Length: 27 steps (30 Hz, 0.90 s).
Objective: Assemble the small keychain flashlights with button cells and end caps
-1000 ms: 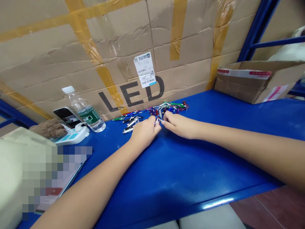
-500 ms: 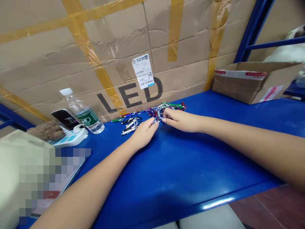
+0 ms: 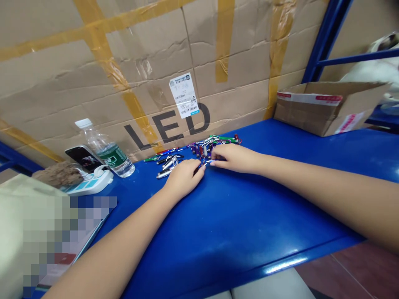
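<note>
Small coloured keychain flashlights with metal clips lie in a loose pile (image 3: 215,143) near the back of the blue table (image 3: 237,216). A second, smaller group (image 3: 166,161) of them lies to the left. My left hand (image 3: 183,178) and my right hand (image 3: 232,158) meet just in front of the pile. Both pinch one small keychain flashlight (image 3: 205,162) between their fingertips, low over the table top.
A big taped cardboard box marked LED (image 3: 168,74) stands behind the pile. At the left are a water bottle (image 3: 107,149), a phone (image 3: 82,157), a white-and-blue device (image 3: 90,182) and papers. An open carton (image 3: 327,106) sits at the right by blue shelving (image 3: 324,41).
Both hands have drawn slightly toward me and down from the pile, still pinching the small item between them. The view has drifted a little to the right.
</note>
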### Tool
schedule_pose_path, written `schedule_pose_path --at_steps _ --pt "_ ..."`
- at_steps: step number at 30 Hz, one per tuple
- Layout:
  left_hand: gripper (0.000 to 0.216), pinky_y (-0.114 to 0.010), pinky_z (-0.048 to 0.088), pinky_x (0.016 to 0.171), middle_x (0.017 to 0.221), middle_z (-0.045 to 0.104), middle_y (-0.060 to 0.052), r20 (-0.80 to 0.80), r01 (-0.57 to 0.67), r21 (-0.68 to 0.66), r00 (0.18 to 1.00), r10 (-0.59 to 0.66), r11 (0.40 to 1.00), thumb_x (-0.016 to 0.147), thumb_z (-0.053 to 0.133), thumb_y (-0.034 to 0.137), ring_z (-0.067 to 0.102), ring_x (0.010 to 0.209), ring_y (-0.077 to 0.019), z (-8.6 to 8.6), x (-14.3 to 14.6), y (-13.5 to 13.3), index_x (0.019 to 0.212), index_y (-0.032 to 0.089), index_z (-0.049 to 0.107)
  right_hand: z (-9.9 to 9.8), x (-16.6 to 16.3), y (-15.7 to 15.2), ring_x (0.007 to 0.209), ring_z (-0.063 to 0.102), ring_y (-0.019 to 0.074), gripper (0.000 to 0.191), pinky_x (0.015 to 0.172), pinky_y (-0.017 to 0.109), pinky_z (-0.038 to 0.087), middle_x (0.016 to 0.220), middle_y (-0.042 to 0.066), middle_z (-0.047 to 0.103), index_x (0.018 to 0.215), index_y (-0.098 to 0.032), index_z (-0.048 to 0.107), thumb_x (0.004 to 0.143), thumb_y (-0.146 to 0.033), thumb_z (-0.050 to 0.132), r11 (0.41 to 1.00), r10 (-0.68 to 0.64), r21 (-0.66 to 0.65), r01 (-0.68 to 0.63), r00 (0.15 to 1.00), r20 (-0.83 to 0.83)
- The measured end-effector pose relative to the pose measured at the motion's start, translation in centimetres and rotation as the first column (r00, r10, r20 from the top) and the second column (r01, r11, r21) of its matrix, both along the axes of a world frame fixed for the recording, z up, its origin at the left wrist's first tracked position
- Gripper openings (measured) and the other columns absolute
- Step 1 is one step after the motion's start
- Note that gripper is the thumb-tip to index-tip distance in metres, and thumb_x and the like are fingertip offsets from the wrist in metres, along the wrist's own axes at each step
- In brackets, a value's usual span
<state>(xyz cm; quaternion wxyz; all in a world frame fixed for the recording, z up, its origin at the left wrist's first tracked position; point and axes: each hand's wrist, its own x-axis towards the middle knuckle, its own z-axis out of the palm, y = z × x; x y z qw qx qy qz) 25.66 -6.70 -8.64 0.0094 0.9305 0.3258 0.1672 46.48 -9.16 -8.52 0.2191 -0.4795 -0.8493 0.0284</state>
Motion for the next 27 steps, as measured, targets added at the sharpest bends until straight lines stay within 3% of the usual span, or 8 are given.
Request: schedule_pose_path --at_steps 5,10,14,19,23,27 --pt "0.03 -0.032 0.038 0.071 0.07 0.056 -0.004 -0.056 -0.001 0.071 0.998 0.005 0.997 0.09 0.041 0.037 0.05 0.072 -0.0193 -0.16 -0.09 0.29 0.07 0.018 0.052 -0.6 0.07 0.38 0.076 0.057 0.0183 0.02 0.068 0.027 0.04 0.087 0.009 0.064 0.086 -0.014 0.066 0.086 -0.033 0.058 0.999 0.026 0.027 -0.027 0.998 0.057" --pt "0.03 -0.03 0.036 0.065 0.066 0.053 -0.002 0.091 -0.025 -0.126 0.995 0.036 0.992 0.088 0.039 0.035 0.049 0.069 -0.0183 0.07 0.07 0.34 0.065 0.019 0.047 -0.51 -0.09 0.28 0.078 0.058 0.0188 0.02 0.071 0.028 0.042 0.088 0.009 0.064 0.088 -0.014 0.066 0.087 -0.031 0.058 0.999 0.033 0.025 -0.034 0.999 0.044" --pt "0.03 -0.028 0.037 0.063 0.061 0.052 0.001 0.241 0.023 -0.367 0.968 0.071 0.93 0.086 0.035 0.031 0.049 0.064 -0.0163 0.5 -0.04 0.44 0.061 0.019 0.044 -0.16 -0.24 0.17 0.081 0.057 0.0185 0.019 0.075 0.029 0.042 0.09 0.01 0.063 0.092 -0.013 0.065 0.09 -0.027 0.052 0.995 0.07 0.072 -0.069 0.997 -0.014" --pt "0.032 -0.03 0.039 0.072 0.062 0.055 -0.001 0.224 0.079 -0.349 0.975 0.001 0.934 0.085 0.032 0.027 0.051 0.07 -0.0176 0.67 -0.15 0.35 0.057 0.019 0.046 0.03 -0.28 0.07 0.084 0.056 0.0187 0.018 0.078 0.031 0.042 0.093 0.01 0.063 0.093 -0.014 0.064 0.091 -0.025 0.051 0.987 0.12 0.113 -0.117 0.992 -0.023" --pt "0.02 -0.03 0.04 0.074 0.075 0.061 -0.001 0.242 0.047 -0.332 0.97 0.037 0.942 0.085 0.04 0.026 0.055 0.077 -0.0177 0.29 0.01 0.15 0.079 0.018 0.058 0.04 -0.21 -0.06 0.083 0.056 0.0196 0.017 0.075 0.031 0.042 0.09 0.009 0.064 0.091 -0.014 0.065 0.088 -0.028 0.055 0.983 0.146 0.111 -0.149 0.989 0.032" --pt "0.024 -0.029 0.043 0.074 0.08 0.064 -0.001 0.313 0.111 -0.356 0.95 0.007 0.928 0.087 0.043 0.028 0.058 0.076 -0.0163 -0.08 0.02 0.1 0.105 0.02 0.057 0.27 -0.31 -0.31 0.082 0.056 0.0192 0.015 0.074 0.03 0.041 0.09 0.009 0.064 0.09 -0.015 0.065 0.088 -0.026 0.055 0.981 0.136 0.129 -0.142 0.989 0.053"
